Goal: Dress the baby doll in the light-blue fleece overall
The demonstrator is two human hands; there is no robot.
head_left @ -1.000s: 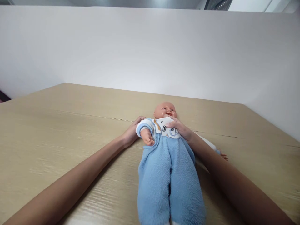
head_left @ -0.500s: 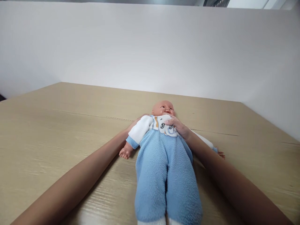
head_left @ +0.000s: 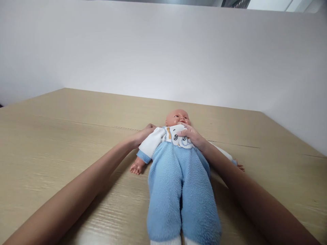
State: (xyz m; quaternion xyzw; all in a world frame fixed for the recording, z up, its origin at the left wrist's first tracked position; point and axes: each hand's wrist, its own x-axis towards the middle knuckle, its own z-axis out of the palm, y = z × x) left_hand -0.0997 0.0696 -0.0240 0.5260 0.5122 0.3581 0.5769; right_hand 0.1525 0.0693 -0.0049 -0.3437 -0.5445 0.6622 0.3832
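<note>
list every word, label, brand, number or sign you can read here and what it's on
No readable words, labels, brands, numbers or signs.
The white chest panel of the doll shows a picture with two eyes, not lettering; the right hand covers part of it.
The dark patterned thing at the top edge is too small to make out.

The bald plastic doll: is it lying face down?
No, the bald plastic doll lies on the tan wooden table with its face and chest upward.
</note>
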